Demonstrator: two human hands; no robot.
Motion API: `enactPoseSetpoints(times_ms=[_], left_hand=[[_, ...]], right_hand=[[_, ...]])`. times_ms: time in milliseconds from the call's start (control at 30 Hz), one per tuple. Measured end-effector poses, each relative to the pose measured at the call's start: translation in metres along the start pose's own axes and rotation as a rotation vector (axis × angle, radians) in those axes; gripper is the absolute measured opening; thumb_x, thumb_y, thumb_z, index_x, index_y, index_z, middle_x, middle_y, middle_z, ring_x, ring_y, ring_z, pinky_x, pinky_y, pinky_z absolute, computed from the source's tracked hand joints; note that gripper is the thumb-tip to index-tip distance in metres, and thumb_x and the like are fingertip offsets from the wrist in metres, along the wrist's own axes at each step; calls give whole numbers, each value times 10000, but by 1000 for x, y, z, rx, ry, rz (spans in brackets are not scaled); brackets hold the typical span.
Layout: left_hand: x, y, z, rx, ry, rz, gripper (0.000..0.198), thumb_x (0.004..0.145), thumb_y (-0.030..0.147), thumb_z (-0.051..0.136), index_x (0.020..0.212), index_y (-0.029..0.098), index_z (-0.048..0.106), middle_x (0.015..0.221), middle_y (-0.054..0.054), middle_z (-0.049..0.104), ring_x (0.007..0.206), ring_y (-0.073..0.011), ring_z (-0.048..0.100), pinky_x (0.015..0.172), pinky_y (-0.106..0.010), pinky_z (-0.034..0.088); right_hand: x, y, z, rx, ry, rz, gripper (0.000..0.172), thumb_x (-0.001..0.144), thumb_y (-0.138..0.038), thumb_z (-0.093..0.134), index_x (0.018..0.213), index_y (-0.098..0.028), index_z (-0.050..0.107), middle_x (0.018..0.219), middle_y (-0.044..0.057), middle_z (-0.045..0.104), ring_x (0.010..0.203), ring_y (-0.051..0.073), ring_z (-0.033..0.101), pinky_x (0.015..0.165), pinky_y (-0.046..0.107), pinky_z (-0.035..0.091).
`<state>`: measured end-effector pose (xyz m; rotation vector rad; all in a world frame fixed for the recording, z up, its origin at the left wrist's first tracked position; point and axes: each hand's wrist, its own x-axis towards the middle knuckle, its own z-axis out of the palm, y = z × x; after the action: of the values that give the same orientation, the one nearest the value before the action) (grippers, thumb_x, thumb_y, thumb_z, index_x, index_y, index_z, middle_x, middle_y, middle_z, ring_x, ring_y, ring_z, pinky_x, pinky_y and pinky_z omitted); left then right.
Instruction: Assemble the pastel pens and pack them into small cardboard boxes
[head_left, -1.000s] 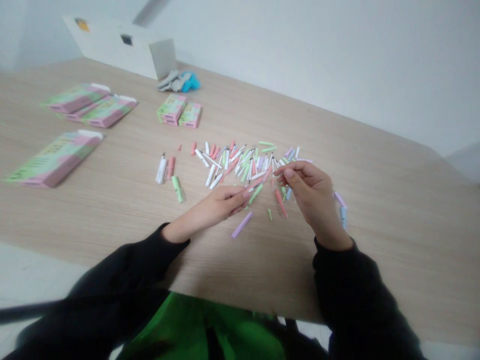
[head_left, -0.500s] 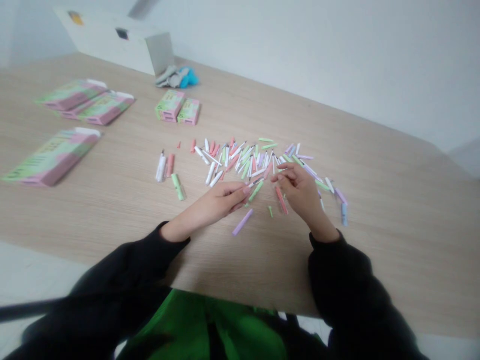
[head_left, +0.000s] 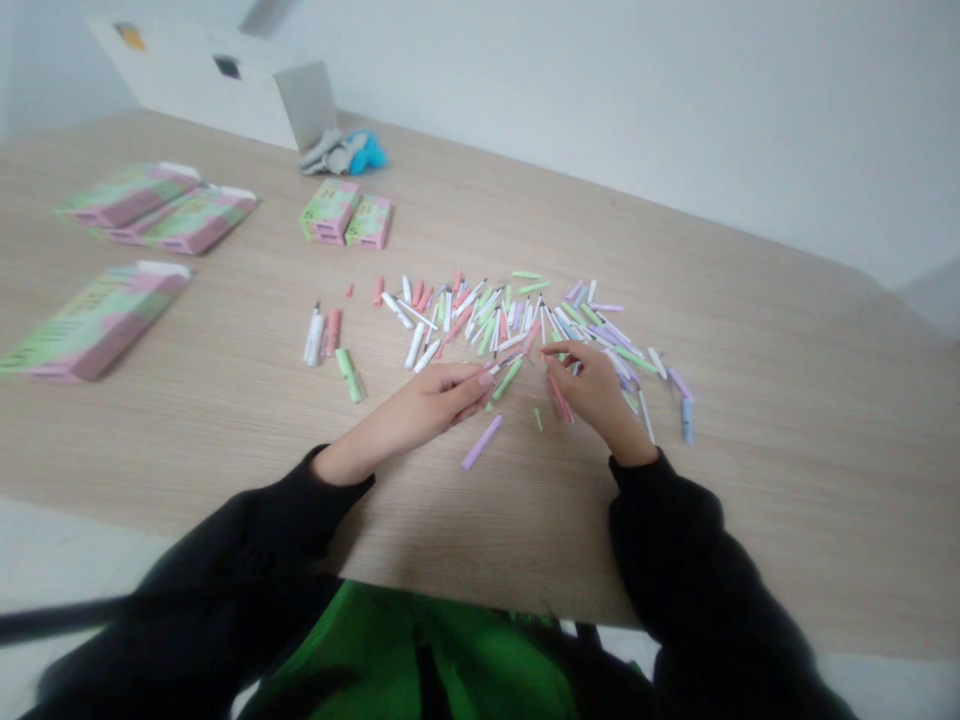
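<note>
My left hand [head_left: 442, 395] is closed around a slim white pen part [head_left: 508, 362] with a dark end, which points right. A red pen barrel [head_left: 559, 400] lies under my right hand [head_left: 592, 385], whose curled fingers pinch around its upper end. A green pen piece [head_left: 508, 380] lies beside my left fingertips. Nearer to me are a purple pen tube [head_left: 481, 443] and a small green plug [head_left: 538, 420]. Just beyond both hands spreads a loose heap of pen parts [head_left: 495, 315] in white, green, red and purple.
Left of the heap lie a white pen [head_left: 314, 335], a red one [head_left: 333, 332] and a green one [head_left: 349, 376]. Farther left are several pink-green boxes [head_left: 97, 320]. Behind stand smaller boxes [head_left: 330, 210], crumpled grey-blue gloves [head_left: 345, 152] and a white carton [head_left: 217, 85].
My right hand has lowered slightly, its fingertips closing in on the red pen barrel. My left hand still holds the white pen part. The whole view has shifted a little.
</note>
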<state>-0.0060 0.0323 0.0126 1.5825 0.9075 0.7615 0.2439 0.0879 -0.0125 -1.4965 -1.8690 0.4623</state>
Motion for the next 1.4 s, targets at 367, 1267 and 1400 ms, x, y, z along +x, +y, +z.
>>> enactPoseSetpoints(times_ms=[367,1267,1400], left_hand=[[-3,7,3,28,-35,-2,442,1020,465,447,677,187,458,589,56,407,528,-89,374,519,-247,291],[-3,9,5,6,-82,-2,400,1025,431,440,720,181,510,600,51,413,533,-93,365,517,-243,285],[-4,11,6,10,-91,-2,400,1023,422,426,707,187,499,569,56,391,517,-97,342,512,-248,274]], right_hand=[[-31,-64,-8,627,-117,-58,139,851,-332,769,950,-235,753,782,-22,700,687,113,580,636,274,446],[-39,-80,-10,634,42,-70,40,839,-200,703,855,-236,712,797,-1,722,733,148,671,717,323,582],[-40,-80,-8,579,74,-87,47,846,-197,694,863,-237,711,843,4,726,759,149,665,748,331,576]])
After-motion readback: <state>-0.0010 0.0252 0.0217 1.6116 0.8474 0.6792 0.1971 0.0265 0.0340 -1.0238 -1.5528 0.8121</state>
